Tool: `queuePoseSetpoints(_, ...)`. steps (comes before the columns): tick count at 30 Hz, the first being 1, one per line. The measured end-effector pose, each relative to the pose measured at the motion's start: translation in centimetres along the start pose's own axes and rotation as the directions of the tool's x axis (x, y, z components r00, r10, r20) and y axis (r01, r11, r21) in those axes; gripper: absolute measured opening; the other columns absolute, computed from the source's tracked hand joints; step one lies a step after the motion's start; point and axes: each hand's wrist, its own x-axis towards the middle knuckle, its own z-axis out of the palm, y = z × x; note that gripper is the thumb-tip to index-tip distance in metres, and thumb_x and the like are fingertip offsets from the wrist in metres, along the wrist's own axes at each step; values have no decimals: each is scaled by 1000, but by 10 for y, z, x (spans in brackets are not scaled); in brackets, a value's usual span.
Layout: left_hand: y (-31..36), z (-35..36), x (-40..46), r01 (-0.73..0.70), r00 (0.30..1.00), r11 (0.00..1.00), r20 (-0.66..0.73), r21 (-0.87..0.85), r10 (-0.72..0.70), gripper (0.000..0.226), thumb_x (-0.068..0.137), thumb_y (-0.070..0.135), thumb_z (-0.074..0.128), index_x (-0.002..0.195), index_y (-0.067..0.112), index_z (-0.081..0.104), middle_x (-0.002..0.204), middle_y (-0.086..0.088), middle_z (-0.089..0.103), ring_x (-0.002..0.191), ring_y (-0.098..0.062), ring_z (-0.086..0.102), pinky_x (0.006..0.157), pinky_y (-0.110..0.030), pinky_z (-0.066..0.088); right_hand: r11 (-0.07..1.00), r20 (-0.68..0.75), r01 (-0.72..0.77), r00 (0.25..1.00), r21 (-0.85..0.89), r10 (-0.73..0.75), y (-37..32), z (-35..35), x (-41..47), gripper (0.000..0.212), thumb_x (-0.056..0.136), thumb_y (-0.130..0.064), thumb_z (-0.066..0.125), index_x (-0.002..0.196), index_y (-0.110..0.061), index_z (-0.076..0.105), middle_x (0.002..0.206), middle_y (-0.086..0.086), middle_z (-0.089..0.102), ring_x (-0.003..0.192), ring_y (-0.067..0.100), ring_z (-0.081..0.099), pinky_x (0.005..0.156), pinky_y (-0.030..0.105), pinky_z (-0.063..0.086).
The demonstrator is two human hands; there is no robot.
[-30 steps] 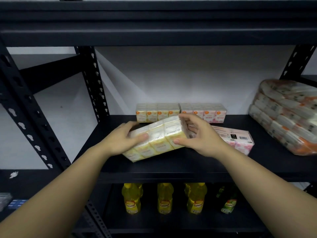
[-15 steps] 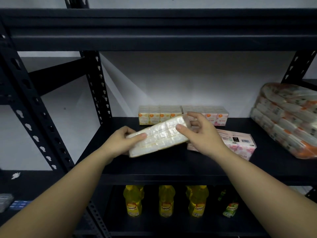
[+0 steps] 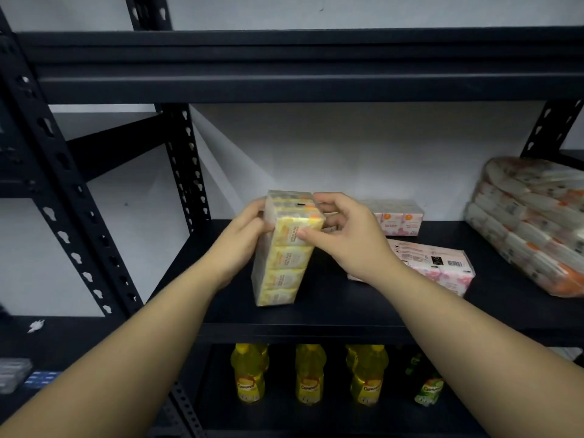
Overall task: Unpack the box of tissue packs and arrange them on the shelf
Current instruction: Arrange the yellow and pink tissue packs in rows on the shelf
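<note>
I see both hands, left hand (image 3: 240, 245) and right hand (image 3: 350, 238), clasping yellow tissue pack (image 3: 284, 248) upright on shelf (image 3: 347, 317) | pink pack (image 3: 436, 270) just right | pink row (image 3: 398, 216) behind

We reach both bare forearms forward, left hand (image 3: 243, 238) and right hand (image 3: 350, 238) curled inward (thumbs nearest us), fingers clamped from opposite sides

Both hands (image 3: 316, 240) grip an upright yellow tissue pack (image 3: 284, 257) on the shelf (image 3: 316, 314).
</note>
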Motion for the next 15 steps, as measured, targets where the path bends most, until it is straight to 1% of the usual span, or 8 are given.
queuePoseSetpoints(2,17,-6,0,-85,996,995,45,44,83,78,79,40,79,149,34,43,134,7,64,120,-8,65,100,-32,54,998,35,-22,999,57,20,3,4,0,74,79,-16,89,143,-20,53,121,-10,65,102,7,70,87,28,60)
queuePoseSetpoints(3,23,-9,0,-112,992,986,63,123,105,88,70,44,87,146,33,45,131,8,65,117,-7,67,97,-28,55,995,55,-47,998,88,43,7,5,0,79,78,-15,90,146,-18,50,125,-6,64,105,9,70,89,31,61)
queuePoseSetpoints(5,31,-13,2,-134,991,969,54,208,125,80,61,43,92,132,27,58,120,7,71,108,-8,71,90,-28,58,991,118,-93,990,101,81,16,6,-1,88,74,-15,92,150,-19,47,130,-3,64,111,10,69,90,34,61)
queuePoseSetpoints(6,33,-14,3,-132,991,975,25,177,130,70,62,36,91,125,25,62,115,4,73,104,-11,72,87,-30,58,990,175,-117,979,73,103,21,7,-2,94,72,-18,94,152,-21,44,131,-6,64,114,9,68,91,36,61)
queuePoseSetpoints(8,30,-17,4,-126,992,992,-17,15,126,60,62,22,86,119,19,65,111,-3,73,99,-19,73,83,-34,57,984,320,-177,932,-17,173,32,13,-5,105,68,-23,96,155,-29,37,135,-12,63,120,6,64,97,36,59)
queuePoseSetpoints(10,23,-20,5,-124,992,975,-12,-184,124,61,60,19,81,118,13,64,107,-5,73,95,-21,72,80,-33,58,970,426,-225,872,-91,242,41,21,-10,105,69,-22,96,155,-33,36,134,-16,62,121,1,62,103,33,55)
queuePoseSetpoints(12,16,-24,4,-110,994,953,-7,-283,113,61,61,19,78,119,12,63,104,-4,73,91,-20,71,76,-32,58,959,458,-254,843,-127,284,49,27,-14,97,70,-23,95,150,-31,41,132,-16,64,119,1,62,105,35,53)
queuePoseSetpoints(15,4,-33,-2,-90,995,975,-51,-201,81,61,62,24,74,121,14,66,111,-5,72,97,-23,68,85,-37,55,951,433,-258,847,-172,308,55,28,-16,95,66,-32,97,146,-30,46,130,-17,63,118,3,62,103,38,54)
